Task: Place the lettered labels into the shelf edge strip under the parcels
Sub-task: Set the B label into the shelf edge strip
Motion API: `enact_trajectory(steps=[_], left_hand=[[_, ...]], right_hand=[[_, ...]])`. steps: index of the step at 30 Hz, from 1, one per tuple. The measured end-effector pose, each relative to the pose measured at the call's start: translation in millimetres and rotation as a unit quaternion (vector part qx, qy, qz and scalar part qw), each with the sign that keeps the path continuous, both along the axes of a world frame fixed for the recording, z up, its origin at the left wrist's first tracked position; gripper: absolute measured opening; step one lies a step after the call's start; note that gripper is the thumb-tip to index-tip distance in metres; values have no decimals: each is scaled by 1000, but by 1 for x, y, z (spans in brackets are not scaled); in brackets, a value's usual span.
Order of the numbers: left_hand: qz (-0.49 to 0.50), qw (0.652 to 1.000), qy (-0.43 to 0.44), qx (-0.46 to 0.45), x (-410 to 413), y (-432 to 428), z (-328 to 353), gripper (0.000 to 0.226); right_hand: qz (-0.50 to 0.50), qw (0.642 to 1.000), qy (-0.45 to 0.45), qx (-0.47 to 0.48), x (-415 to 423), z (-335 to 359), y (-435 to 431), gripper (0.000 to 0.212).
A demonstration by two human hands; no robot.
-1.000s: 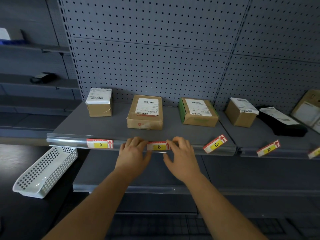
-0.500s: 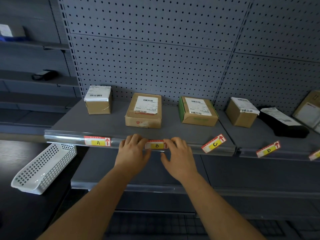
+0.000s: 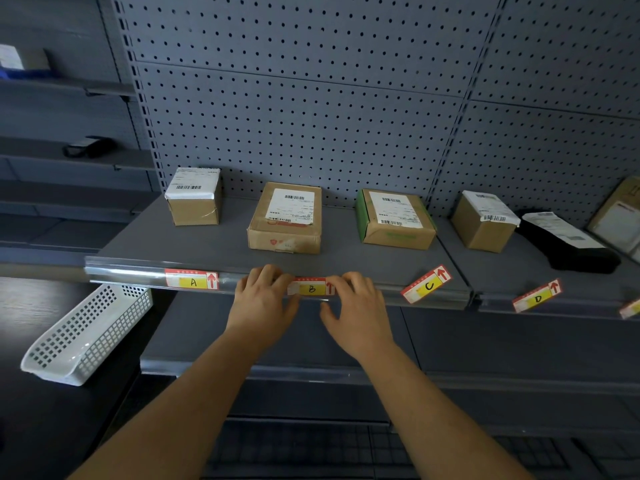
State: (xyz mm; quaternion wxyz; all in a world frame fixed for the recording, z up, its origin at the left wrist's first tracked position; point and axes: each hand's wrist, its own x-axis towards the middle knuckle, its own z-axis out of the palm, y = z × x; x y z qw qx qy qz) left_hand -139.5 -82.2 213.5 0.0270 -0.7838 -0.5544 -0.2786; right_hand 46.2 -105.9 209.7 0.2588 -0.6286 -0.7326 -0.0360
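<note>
Label B lies level against the clear shelf edge strip, below the second parcel. My left hand pinches its left end and my right hand its right end. Label A sits flat in the strip under the first parcel. Label C rests tilted on the shelf lip below the green-edged parcel. Label D lies tilted on the neighbouring shelf lip, below another brown parcel. Part of one more label shows at the right edge.
A white perforated basket sits low at the left. A black wrapped parcel and a flat carton lie at the far right. Grey pegboard backs the shelf, and a lower shelf juts out beneath my hands.
Both hands stay on label B; the label looks seated a little more squarely along the strip. The view has shifted slightly.
</note>
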Motion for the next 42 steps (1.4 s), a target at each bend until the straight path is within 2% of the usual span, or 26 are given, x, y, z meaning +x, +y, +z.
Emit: enact_trajectory(steps=[15, 19, 24, 30, 36, 42], left_hand=[[-5, 1000, 12, 15, -2, -2, -2, 34], [-19, 999, 26, 39, -1, -6, -5, 38], [-27, 995, 65, 77, -1, -8, -5, 37], [-22, 996, 75, 42, -3, -4, -8, 43], [-36, 997, 50, 51, -2, -2, -7, 40], [-50, 996, 61, 39, 5, 1, -3, 41]], right_hand=[[3, 1000, -4, -16, 1, 0, -1, 45], [8, 1000, -25, -13, 0, -3, -5, 52], [7, 1000, -26, -8, 0, -2, -5, 50], [4, 1000, -28, 3, 2, -3, -4, 48], [2, 1000, -13, 4, 1, 1, -2, 45], [9, 1000, -27, 8, -1, 5, 0, 43]])
